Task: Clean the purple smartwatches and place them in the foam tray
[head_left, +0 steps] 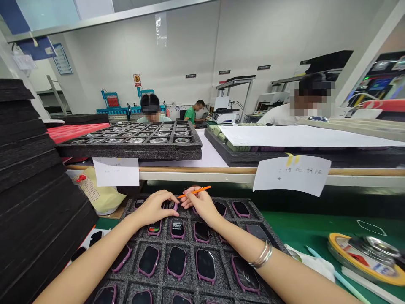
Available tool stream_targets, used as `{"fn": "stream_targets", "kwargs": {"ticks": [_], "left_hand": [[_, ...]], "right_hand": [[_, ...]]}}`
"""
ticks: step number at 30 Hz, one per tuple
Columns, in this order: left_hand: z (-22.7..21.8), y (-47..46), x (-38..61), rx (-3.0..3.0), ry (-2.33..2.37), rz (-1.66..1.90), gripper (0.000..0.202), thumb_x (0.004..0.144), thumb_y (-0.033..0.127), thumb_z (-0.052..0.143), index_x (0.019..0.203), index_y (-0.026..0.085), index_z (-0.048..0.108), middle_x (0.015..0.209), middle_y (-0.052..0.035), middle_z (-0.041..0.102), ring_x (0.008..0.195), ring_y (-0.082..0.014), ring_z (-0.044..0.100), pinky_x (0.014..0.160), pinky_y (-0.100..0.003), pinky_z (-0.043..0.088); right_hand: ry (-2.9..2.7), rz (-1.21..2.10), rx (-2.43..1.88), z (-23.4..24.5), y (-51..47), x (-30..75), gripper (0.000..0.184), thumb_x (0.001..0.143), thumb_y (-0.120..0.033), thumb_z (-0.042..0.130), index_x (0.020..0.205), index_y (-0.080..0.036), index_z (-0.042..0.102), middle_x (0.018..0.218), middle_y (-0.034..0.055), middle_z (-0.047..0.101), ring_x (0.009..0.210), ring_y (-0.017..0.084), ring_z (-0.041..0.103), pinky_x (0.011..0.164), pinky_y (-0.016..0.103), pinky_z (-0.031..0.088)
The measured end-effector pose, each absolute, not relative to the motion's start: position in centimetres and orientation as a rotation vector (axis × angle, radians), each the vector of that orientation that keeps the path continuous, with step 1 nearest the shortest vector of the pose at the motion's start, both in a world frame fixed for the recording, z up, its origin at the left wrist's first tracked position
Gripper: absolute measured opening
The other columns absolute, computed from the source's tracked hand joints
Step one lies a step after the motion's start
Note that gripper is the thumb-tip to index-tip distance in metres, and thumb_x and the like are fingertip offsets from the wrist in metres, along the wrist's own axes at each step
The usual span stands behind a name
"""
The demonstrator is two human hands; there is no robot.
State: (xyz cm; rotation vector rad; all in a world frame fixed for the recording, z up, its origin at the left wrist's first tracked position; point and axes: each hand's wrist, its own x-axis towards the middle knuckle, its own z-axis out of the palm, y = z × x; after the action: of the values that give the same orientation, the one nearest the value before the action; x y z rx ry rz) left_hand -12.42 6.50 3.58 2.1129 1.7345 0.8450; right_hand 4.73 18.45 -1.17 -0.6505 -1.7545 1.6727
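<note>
A black foam tray (221,291) in front of me holds several purple-rimmed smartwatch bodies, such as one watch (177,228) with a lit screen. My left hand (155,206) rests curled over a watch (171,205) in the far row, fingertips on its rim. My right hand (200,202) is closed on a thin orange stick (196,191), whose tip points down at that same watch. A silver bracelet (262,254) sits on my right wrist.
A tall stack of black foam trays (28,177) stands at the left. A raised shelf carries another filled tray (139,141) and a paper-covered tray (294,137); paper labels (292,174) hang from it. A yellow-rimmed dish (367,255) lies at the right. Other people sit beyond.
</note>
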Motion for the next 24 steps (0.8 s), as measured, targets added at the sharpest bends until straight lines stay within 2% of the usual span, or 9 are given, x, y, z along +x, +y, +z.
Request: {"fn": "stream_targets", "kwargs": {"ticks": [6, 13, 17, 19, 21, 23, 24], "left_hand": [[2.9, 6.4, -12.1, 1.969, 1.78, 0.934, 0.053, 0.074, 0.032, 0.085, 0.117, 0.022, 0.056, 0.112, -0.0071, 0.07, 0.107, -0.0256, 0.067, 0.096, -0.041, 0.053], [2.8, 6.5, -12.0, 1.963, 1.772, 0.95, 0.052, 0.072, 0.029, 0.086, 0.115, 0.022, 0.057, 0.112, -0.007, 0.071, 0.107, -0.0251, 0.068, 0.097, -0.041, 0.054], [2.8, 6.4, -12.1, 2.006, 1.772, 0.953, 0.055, 0.072, 0.033, 0.086, 0.117, 0.022, 0.058, 0.112, -0.0068, 0.071, 0.105, -0.0249, 0.068, 0.096, -0.041, 0.054], [3.2, 6.1, -12.1, 2.053, 1.783, 0.968, 0.056, 0.073, 0.037, 0.086, 0.12, 0.022, 0.059, 0.116, -0.0084, 0.068, 0.11, -0.0265, 0.065, 0.099, -0.043, 0.052], [3.9, 5.7, -11.8, 2.113, 1.805, 0.998, 0.044, 0.082, 0.04, 0.079, 0.119, 0.021, 0.062, 0.12, -0.0101, 0.065, 0.117, -0.0278, 0.061, 0.104, -0.046, 0.047], [4.7, 5.0, -11.1, 2.185, 1.8, 0.98, 0.022, 0.094, 0.04, 0.065, 0.106, 0.022, 0.068, 0.111, -0.0084, 0.067, 0.113, -0.026, 0.06, 0.103, -0.044, 0.046], [5.0, 4.6, -10.5, 2.228, 1.776, 0.936, 0.02, 0.097, 0.039, 0.059, 0.098, 0.023, 0.07, 0.103, -0.0065, 0.068, 0.107, -0.0242, 0.062, 0.099, -0.042, 0.047]], "right_hand": [[-1.787, 1.676, -0.619, -1.1, 18.1, 4.7, 0.027, 0.101, -0.037, 0.062, 0.115, -0.014, 0.064, 0.102, 0.0048, 0.068, 0.081, 0.016, 0.068, 0.072, 0.033, 0.06], [-1.83, 1.633, -0.554, -1.1, 17.9, 5.1, 0.024, 0.1, -0.035, 0.063, 0.111, -0.014, 0.065, 0.098, 0.0034, 0.068, 0.077, 0.014, 0.067, 0.071, 0.032, 0.059], [-1.817, 1.648, -0.548, -1.1, 17.9, 5.1, 0.024, 0.1, -0.035, 0.063, 0.111, -0.014, 0.065, 0.098, 0.0035, 0.068, 0.078, 0.015, 0.067, 0.071, 0.032, 0.059], [-1.794, 1.659, -0.557, -1.1, 18.0, 5.1, 0.025, 0.1, -0.035, 0.063, 0.112, -0.014, 0.064, 0.099, 0.0039, 0.068, 0.078, 0.015, 0.067, 0.071, 0.032, 0.059], [-1.764, 1.672, -0.564, -1.0, 18.1, 5.1, 0.025, 0.1, -0.036, 0.062, 0.113, -0.014, 0.064, 0.1, 0.004, 0.068, 0.078, 0.015, 0.067, 0.07, 0.032, 0.059], [-1.734, 1.687, -0.566, -0.7, 18.2, 5.3, 0.026, 0.101, -0.037, 0.062, 0.114, -0.014, 0.064, 0.099, 0.0039, 0.068, 0.077, 0.014, 0.067, 0.069, 0.031, 0.059], [-1.724, 1.696, -0.564, -0.5, 18.2, 5.5, 0.026, 0.101, -0.037, 0.062, 0.113, -0.014, 0.064, 0.099, 0.0037, 0.068, 0.077, 0.014, 0.067, 0.068, 0.031, 0.059]]}}
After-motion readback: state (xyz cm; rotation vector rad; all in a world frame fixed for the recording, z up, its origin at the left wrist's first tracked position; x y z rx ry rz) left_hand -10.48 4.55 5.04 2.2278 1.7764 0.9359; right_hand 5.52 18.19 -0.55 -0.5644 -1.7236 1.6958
